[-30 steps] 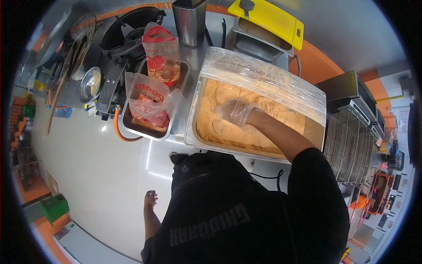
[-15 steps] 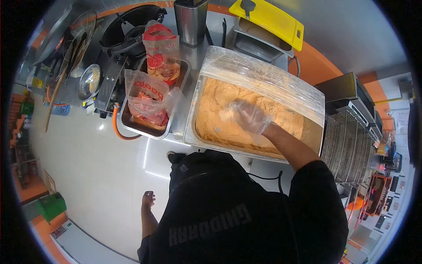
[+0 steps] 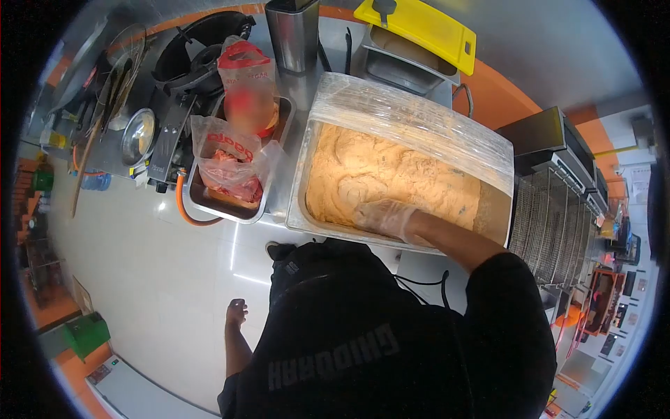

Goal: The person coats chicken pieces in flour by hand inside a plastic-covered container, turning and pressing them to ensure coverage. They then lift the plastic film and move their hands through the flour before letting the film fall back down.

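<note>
My right hand (image 3: 388,218), in a clear plastic glove, is low in a large metal tray (image 3: 296,209) of pale orange flour (image 3: 412,167). It lies near the tray's front wall, its fingers partly sunk in the flour and hard to make out. Swirled ridges mark the flour around it. Clear plastic wrap (image 3: 419,129) covers the tray's far part. Bare and away from the counter, my left hand (image 3: 238,311) hangs by my side over the floor, fingers curled in with nothing visible in them.
Left of the flour, a metal pan (image 3: 246,215) holds a plastic bag of raw meat (image 3: 230,174) and a second red-and-white bag (image 3: 244,77). A yellow cutting board (image 3: 426,35) rests on a metal container behind. Wire baskets (image 3: 551,230) stand at the right.
My right hand has moved down toward the tray's near wall and into the flour, leaving curved furrows behind it. My left hand stays hanging in place.
</note>
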The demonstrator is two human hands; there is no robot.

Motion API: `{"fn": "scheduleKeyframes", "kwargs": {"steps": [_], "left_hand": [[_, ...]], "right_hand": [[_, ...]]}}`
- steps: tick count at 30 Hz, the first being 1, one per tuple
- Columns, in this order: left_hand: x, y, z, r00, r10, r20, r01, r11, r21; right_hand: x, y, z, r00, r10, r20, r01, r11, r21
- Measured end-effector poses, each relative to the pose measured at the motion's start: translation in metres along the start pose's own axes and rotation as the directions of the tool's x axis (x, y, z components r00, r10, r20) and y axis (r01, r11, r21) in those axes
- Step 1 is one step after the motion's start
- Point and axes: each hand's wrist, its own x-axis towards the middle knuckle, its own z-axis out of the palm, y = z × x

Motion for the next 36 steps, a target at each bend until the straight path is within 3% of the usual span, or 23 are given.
{"fn": "scheduleKeyframes", "kwargs": {"steps": [3,5,6,8,9,11,12,14,15,16,18,21,25,27,30,31,33,34,36], "left_hand": [[-0.001,-0.003,-0.001,1.000,-0.019,0.013,0.019,1.000,-0.004],[-0.003,-0.003,-0.001,1.000,-0.023,0.015,0.022,1.000,0.017],[-0.003,-0.003,-0.001,1.000,-0.028,0.014,0.028,0.999,0.027],[0.010,-0.012,-0.003,0.999,-0.039,0.015,0.039,0.999,0.003],[0.015,-0.015,-0.003,0.998,-0.055,0.015,0.055,0.998,-0.030],[0.001,-0.006,0.000,1.000,-0.031,0.004,0.031,0.999,-0.035],[-0.006,-0.004,0.001,1.000,-0.002,-0.007,0.002,0.999,-0.032],[-0.009,-0.006,0.002,1.000,-0.023,-0.005,0.023,0.999,-0.026],[-0.008,-0.006,0.003,0.999,-0.036,-0.001,0.036,0.999,-0.014],[-0.004,-0.010,0.003,0.999,-0.034,0.000,0.034,0.999,-0.014],[0.001,-0.014,0.002,0.998,-0.069,0.006,0.069,0.998,-0.001],[-0.001,-0.012,-0.001,0.999,-0.042,0.005,0.042,0.999,-0.017],[-0.002,-0.003,0.000,0.999,-0.048,-0.019,0.048,0.999,0.000],[-0.002,-0.002,0.000,1.000,-0.025,-0.013,0.024,1.000,-0.012],[-0.001,-0.002,0.002,1.000,-0.007,-0.007,0.006,1.000,-0.021],[0.000,-0.004,0.002,1.000,-0.007,-0.008,0.007,1.000,-0.022],[0.003,-0.007,0.003,1.000,-0.011,-0.012,0.011,1.000,-0.004],[0.007,-0.012,0.002,1.000,-0.010,-0.013,0.010,1.000,-0.008],[0.012,-0.021,0.000,0.999,-0.039,0.000,0.039,0.998,-0.058]], "right_hand": [[0.025,0.006,0.012,0.992,0.071,0.100,-0.078,0.995,0.063],[0.059,0.039,0.044,0.979,-0.085,0.183,0.093,0.995,-0.034],[0.052,0.040,0.036,0.980,-0.081,0.180,0.088,0.996,-0.032],[0.025,0.033,0.004,0.999,-0.038,-0.018,0.041,0.946,0.322],[0.018,0.033,-0.009,0.999,-0.039,-0.016,0.042,0.946,0.321],[0.010,0.034,-0.031,0.980,0.094,-0.177,-0.029,0.941,0.338],[0.009,0.032,-0.042,0.982,0.086,-0.169,-0.025,0.941,0.337],[0.008,0.032,-0.061,0.939,0.328,-0.105,-0.264,0.883,0.388],[0.016,0.043,-0.051,0.934,0.281,-0.219,-0.219,0.938,0.268],[0.020,0.045,-0.045,0.934,0.282,-0.220,-0.220,0.938,0.267],[0.029,0.043,-0.036,0.935,0.114,-0.337,-0.035,0.972,0.231],[0.040,0.038,-0.024,0.928,0.091,-0.363,-0.071,0.995,0.067],[0.052,0.030,-0.020,0.952,0.181,-0.245,-0.166,0.983,0.082],[0.054,0.018,-0.022,0.939,0.310,-0.151,-0.301,0.950,0.078],[0.063,0.020,-0.017,0.962,0.266,-0.069,-0.255,0.958,0.131],[0.062,0.020,-0.018,0.962,0.265,-0.068,-0.254,0.958,0.130],[0.053,0.021,-0.023,0.972,0.098,-0.212,-0.075,0.991,0.114],[0.052,0.029,-0.020,0.973,0.095,-0.212,-0.073,0.991,0.111],[0.056,0.049,-0.014,0.946,0.160,-0.283,-0.079,0.958,0.277]]}}
